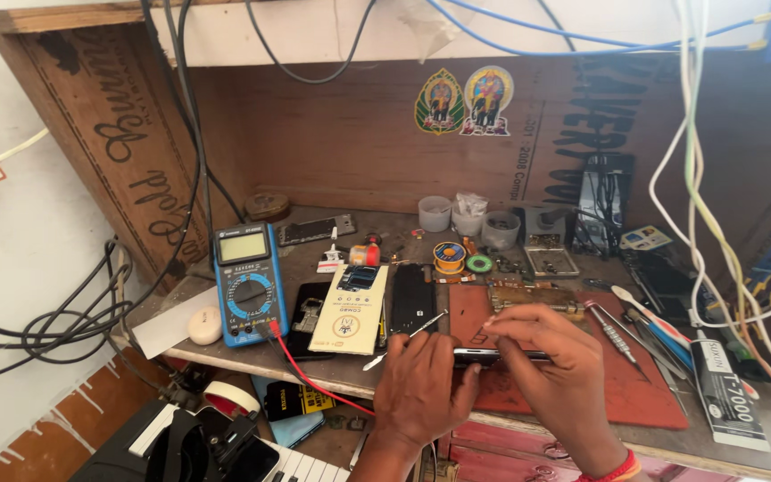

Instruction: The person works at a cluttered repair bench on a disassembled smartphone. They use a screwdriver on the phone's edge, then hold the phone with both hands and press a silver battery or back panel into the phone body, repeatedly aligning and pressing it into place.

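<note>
Both hands are working at the front edge of a cluttered wooden table (pixel 225 357) set inside a brown plywood alcove, where loose black, blue and white cables are hanging down the walls. The left hand (pixel 421 393) is curling its fingers (pixel 439 344) around the near end of a thin dark phone (pixel 493 355), while also pinching a slim metal tool (pixel 408 337) that is angling up toward the left. The right hand (pixel 551 370) is closing over the phone's other end, its fingertips (pixel 501 319) pressing along the upper edge. The phone is lying edge-on between the two hands, hovering just above a red work mat (pixel 635 393). To the left, a blue multimeter (pixel 248 284) is leaning on the table with its red lead trailing off the edge, beside a cream battery pack (pixel 350 308) and a black phone panel (pixel 412 299). Small plastic cups (pixel 468 217) are standing at the back, near a solder spool (pixel 449 257). Screwdrivers (pixel 613 332) and a black glue tube (pixel 729 393) are lying on the right.
</note>
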Demonstrator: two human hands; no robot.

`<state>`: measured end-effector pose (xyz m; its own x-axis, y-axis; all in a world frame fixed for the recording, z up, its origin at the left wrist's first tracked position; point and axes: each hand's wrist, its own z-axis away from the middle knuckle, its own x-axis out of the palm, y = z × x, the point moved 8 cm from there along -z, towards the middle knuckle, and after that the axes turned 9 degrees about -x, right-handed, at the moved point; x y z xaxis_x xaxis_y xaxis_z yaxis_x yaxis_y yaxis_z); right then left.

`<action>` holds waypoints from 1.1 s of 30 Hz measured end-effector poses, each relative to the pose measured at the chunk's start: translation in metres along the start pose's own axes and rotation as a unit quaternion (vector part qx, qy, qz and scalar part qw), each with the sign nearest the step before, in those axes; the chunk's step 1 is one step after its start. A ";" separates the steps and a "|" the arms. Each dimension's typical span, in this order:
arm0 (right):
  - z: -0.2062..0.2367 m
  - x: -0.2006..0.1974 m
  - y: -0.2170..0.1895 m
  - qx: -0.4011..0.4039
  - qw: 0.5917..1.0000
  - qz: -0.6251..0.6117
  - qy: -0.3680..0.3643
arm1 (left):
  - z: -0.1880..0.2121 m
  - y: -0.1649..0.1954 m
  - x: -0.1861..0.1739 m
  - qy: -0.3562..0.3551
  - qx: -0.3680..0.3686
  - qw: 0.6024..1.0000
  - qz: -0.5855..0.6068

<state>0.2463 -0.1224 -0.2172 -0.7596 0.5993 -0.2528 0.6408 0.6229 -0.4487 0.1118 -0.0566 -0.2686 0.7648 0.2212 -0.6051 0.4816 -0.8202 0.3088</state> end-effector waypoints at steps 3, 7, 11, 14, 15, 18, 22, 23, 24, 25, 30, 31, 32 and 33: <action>0.006 0.001 0.001 0.005 1.000 -0.009 0.009 | 0.001 0.001 -0.001 0.007 0.002 1.000 0.008; 0.009 0.004 0.002 -0.006 1.000 -0.019 0.010 | 0.000 0.002 -0.001 0.004 0.002 1.000 -0.005; 0.010 0.006 0.005 0.012 1.000 -0.010 0.008 | 0.000 0.002 -0.001 0.004 0.001 1.000 -0.001; 0.009 0.004 0.002 -0.004 1.000 0.006 0.018 | 0.000 0.002 -0.001 0.005 -0.003 1.000 0.002; 0.009 0.004 -0.001 -0.025 0.999 0.022 0.021 | 0.000 0.001 -0.001 0.004 -0.005 1.000 0.002; 0.009 0.005 0.001 -0.012 1.000 0.014 0.011 | 0.000 0.001 0.000 -0.002 -0.009 1.000 0.003; 0.009 0.005 -0.003 -0.034 0.999 0.031 0.001 | 0.000 0.002 -0.002 0.003 -0.002 1.000 0.002; 0.010 0.005 0.000 -0.015 1.000 0.022 0.002 | 0.000 0.002 -0.002 0.005 -0.001 1.000 0.003; 0.011 0.005 0.003 0.005 1.000 0.012 0.002 | 0.000 0.002 -0.002 0.007 0.001 1.000 0.004; 0.012 0.006 0.006 0.025 1.000 0.002 0.002 | 0.000 0.002 -0.002 0.006 0.000 1.000 0.003; 0.012 0.008 -0.002 -0.010 0.999 0.030 0.003 | 0.000 0.003 -0.003 0.009 0.001 1.000 0.003; 0.013 0.009 -0.002 0.001 0.999 0.036 0.002 | 0.000 0.002 -0.002 0.007 -0.001 1.000 0.002; 0.012 0.008 -0.004 -0.010 0.999 0.039 0.008 | 0.001 0.003 -0.002 0.005 -0.002 1.000 0.002; 0.012 0.007 -0.006 -0.021 0.999 0.040 0.015 | 0.000 0.002 -0.002 0.004 -0.004 1.000 0.001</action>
<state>0.2352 -0.1279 -0.2264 -0.7022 0.6624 -0.2609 0.7042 0.5922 -0.3918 0.1113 -0.0591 -0.2670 0.7683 0.2241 -0.5995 0.4838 -0.8166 0.3149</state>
